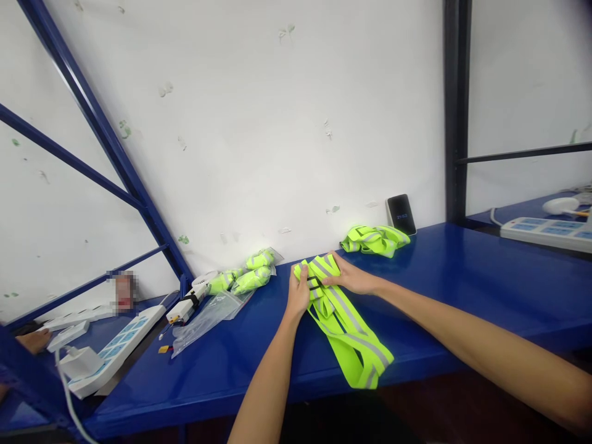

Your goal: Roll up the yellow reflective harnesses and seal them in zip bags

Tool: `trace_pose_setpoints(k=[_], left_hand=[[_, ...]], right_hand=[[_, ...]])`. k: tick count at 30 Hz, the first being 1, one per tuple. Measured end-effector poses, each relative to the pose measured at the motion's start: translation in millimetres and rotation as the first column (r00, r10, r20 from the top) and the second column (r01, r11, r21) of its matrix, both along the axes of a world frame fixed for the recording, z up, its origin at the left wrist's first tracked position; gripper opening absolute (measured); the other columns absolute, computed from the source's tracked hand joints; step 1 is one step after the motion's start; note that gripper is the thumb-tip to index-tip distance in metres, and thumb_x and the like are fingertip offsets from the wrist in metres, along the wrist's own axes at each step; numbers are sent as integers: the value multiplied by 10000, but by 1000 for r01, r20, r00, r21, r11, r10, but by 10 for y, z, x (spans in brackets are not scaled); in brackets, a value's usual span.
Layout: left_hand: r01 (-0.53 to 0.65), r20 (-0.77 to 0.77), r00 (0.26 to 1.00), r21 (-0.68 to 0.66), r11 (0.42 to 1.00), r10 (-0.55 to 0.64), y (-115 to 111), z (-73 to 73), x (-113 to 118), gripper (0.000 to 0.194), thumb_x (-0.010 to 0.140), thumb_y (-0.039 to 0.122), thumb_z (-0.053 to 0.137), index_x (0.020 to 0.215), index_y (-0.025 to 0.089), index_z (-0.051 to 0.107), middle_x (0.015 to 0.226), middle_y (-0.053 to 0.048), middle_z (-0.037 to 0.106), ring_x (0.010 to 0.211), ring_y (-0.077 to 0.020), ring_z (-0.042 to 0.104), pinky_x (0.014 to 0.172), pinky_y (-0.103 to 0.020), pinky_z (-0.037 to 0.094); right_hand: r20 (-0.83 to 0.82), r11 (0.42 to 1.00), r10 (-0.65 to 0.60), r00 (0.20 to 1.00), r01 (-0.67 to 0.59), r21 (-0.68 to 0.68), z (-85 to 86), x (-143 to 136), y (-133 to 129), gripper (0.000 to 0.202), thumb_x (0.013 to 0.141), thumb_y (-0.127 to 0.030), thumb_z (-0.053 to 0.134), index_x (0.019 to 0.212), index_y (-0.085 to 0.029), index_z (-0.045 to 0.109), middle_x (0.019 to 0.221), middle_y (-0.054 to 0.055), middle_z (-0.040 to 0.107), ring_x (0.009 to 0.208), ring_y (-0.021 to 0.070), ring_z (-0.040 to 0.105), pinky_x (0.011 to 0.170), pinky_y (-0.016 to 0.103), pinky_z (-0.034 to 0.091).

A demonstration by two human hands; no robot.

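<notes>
A neon-yellow strap with grey reflective stripes point(349, 317) is held between my two hands at the middle of the blue table, its loops hanging down toward the front edge. My left hand point(300, 293) grips its left side, thumb on top, beside a black buckle point(313, 283). My right hand point(349, 274) pinches the upper right folds. Beyond my right hand lies a loose pile of the same strap material point(375, 239). To the left, several rolled yellow bundles in clear plastic point(252, 279) rest near the wall.
Empty clear bags point(208, 320) and a white device with a black band point(187, 305) lie left. A phone point(401, 214) leans on the wall. Power strips point(120, 351) sit far left and right point(548, 229). Another person's hand point(34, 340) shows at far left.
</notes>
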State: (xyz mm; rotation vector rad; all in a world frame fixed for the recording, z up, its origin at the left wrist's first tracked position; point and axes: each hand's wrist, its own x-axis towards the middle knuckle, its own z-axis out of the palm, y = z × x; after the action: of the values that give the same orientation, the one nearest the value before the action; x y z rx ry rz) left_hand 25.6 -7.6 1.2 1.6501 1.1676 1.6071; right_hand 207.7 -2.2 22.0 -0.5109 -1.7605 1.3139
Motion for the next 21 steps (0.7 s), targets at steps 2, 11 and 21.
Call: trace_pose_setpoints(k=[2, 11, 21], left_hand=[[-89, -3, 996, 38, 995, 90, -16, -12, 14, 421, 887, 609, 408, 922, 222, 572, 872, -33, 609, 858, -183, 570, 888, -346, 445], [31, 10, 999, 25, 999, -31, -2, 100, -23, 380, 937, 415, 343, 924, 223, 672, 879, -38, 655, 858, -198, 577, 861, -310, 429], [105, -130, 987, 124, 987, -89, -141, 224, 58, 427, 946, 367, 288, 967, 195, 679, 968, -35, 685, 911, -209, 586, 843, -293, 424]], right_hand=[[15, 1000, -3, 1000, 2, 28, -41, -10, -4, 525, 673, -369, 789, 990, -219, 397, 870, -31, 544, 807, 159, 567, 763, 337, 508], [47, 986, -158, 986, 155, 64, -93, -28, -19, 647, 872, -523, 549, 1424, -288, 308, 1304, 58, 526, 1213, 242, 498, 1081, 445, 333], [-127, 968, -227, 966, 209, -142, -103, -141, 156, 403, 862, -497, 465, 1050, -219, 687, 1033, 30, 698, 991, 275, 617, 900, 424, 484]])
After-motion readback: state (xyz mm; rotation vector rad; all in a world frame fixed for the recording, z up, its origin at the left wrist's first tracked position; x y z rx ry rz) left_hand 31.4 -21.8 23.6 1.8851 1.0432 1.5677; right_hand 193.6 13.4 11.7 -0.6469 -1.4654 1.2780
